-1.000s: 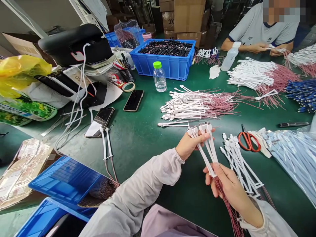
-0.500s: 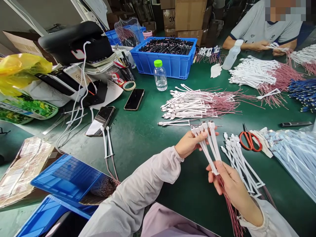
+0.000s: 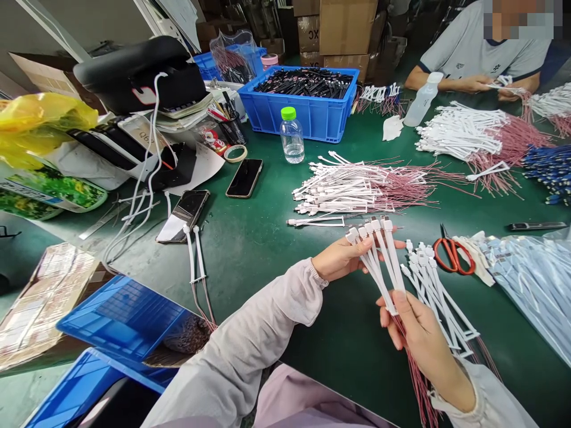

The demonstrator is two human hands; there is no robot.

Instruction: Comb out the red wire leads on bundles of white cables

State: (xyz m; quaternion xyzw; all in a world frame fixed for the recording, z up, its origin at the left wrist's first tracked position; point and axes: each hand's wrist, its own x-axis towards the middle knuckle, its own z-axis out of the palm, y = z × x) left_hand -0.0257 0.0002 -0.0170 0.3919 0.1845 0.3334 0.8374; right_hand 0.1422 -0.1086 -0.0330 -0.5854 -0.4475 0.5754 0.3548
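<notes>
Left hand (image 3: 341, 258) grasping white cable bunch (image 3: 379, 267), right hand (image 3: 417, 333) fingers clenched around its lower end, red wires (image 3: 419, 386) hanging down, loose cable pile (image 3: 430, 285) lying just beside

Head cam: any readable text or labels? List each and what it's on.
"XC" on the cardboard carton behind the blue crate.
"Q9" then an unclear character, on the white packaging, left of the table.
Mark on the co-worker's T-shirt: too small to read.
</notes>
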